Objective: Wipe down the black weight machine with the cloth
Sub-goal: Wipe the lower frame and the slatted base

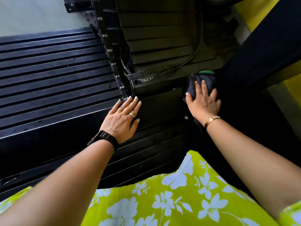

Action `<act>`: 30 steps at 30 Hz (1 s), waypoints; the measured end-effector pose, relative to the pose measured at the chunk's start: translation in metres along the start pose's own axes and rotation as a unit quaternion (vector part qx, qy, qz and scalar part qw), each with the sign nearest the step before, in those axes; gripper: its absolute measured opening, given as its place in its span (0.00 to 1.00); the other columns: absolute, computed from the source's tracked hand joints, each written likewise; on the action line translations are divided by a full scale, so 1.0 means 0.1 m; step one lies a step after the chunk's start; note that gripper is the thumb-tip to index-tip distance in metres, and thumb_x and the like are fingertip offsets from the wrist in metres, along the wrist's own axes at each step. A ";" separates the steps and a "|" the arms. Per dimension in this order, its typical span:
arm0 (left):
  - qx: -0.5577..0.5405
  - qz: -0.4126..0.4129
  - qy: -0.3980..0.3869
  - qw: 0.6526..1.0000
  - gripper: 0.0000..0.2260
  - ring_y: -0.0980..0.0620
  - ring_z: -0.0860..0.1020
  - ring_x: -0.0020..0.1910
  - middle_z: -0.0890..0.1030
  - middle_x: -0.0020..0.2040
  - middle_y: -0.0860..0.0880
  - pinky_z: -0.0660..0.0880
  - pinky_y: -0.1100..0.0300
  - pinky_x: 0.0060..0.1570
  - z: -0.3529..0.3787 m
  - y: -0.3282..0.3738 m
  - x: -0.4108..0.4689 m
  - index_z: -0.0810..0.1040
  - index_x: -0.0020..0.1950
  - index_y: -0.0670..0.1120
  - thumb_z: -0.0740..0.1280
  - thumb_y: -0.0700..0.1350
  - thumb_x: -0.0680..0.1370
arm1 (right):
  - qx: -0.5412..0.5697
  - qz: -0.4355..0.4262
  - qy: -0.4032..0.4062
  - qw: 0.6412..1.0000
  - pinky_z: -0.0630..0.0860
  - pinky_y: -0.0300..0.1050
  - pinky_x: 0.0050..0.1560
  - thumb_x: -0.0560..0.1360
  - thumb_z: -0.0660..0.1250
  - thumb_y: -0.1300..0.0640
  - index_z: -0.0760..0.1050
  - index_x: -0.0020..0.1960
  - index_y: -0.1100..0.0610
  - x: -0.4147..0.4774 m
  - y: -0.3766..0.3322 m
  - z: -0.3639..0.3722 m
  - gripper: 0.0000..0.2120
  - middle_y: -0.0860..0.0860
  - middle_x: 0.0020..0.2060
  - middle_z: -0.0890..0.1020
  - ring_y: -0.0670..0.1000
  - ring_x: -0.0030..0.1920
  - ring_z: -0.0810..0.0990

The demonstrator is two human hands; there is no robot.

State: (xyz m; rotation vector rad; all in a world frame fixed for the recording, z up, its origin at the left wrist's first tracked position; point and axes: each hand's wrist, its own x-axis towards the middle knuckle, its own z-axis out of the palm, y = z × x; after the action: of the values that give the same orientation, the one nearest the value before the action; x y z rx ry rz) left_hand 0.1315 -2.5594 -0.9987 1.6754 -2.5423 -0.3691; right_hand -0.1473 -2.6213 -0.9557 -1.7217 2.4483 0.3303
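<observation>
Fingers (pixel 197 86) of my right hand (pixel 203 103): straight, spread, pressed flat on the cloth (pixel 192 81). No curl and no pinch; the palm just pins it down. The cloth is dark and bunched, with a green edge showing at its far side. It lies against the black weight machine (pixel 159 101), at the right end of the near cross plate and right of the machine's middle.

Left fingers (pixel 130 101): also straight and close together. They hold nothing, and my left hand (pixel 122 119) rests flat on the machine's left edge, tips near the bolted upright (pixel 112 62). It looks like a brace only.

Outward on the machine: wire mesh (pixel 149 74) just beyond the cross plate, a strap (pixel 196 51) looping over the stacked plates (pixel 156 44) further up, and the slatted black section (pixel 57 70) off to its left. A watch (pixel 102 138) is on my left wrist, a bracelet (pixel 211 119) on my right, and my green floral dress (pixel 171 193) is nearest me.

Progress, my judgement: mid-wipe, probably early to middle. The cloth covers one small patch at the right end. No wet streaks or clean/dirty boundary are visible, so I cannot tell which surfaces are done. Likely left: the rest of the cross plate toward my left hand, the stack above and the slats.
</observation>
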 end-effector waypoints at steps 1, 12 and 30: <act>0.001 -0.002 0.002 1.000 0.29 0.50 0.54 0.77 0.59 0.78 0.48 0.51 0.50 0.76 0.01 0.00 0.00 0.59 0.78 0.47 0.46 0.56 0.79 | 0.012 0.020 0.005 1.000 0.59 0.62 0.69 0.80 0.50 0.38 0.50 0.79 0.47 -0.10 -0.05 0.04 0.31 0.47 0.79 0.48 0.62 0.75 0.53; -0.002 -0.001 0.006 1.000 0.29 0.51 0.51 0.77 0.57 0.78 0.49 0.50 0.50 0.76 0.02 0.01 0.00 0.58 0.78 0.48 0.45 0.56 0.78 | 0.002 -0.067 -0.020 0.998 0.52 0.76 0.66 0.77 0.52 0.33 0.48 0.78 0.41 -0.02 -0.09 0.05 0.33 0.46 0.78 0.47 0.64 0.76 0.40; -0.003 -0.001 0.002 1.000 0.29 0.50 0.54 0.77 0.59 0.77 0.47 0.53 0.49 0.75 -0.01 0.00 0.00 0.60 0.78 0.46 0.47 0.56 0.79 | -0.011 -0.119 -0.022 0.993 0.58 0.64 0.67 0.76 0.53 0.32 0.49 0.78 0.41 -0.17 -0.38 0.03 0.34 0.44 0.78 0.48 0.63 0.75 0.52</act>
State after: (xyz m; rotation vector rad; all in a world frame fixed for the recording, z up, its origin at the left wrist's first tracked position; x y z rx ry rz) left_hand 0.1314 -2.5592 -0.9980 1.6741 -2.5346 -0.3712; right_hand -0.1061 -2.6173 -0.9584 -1.9659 2.1858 0.3635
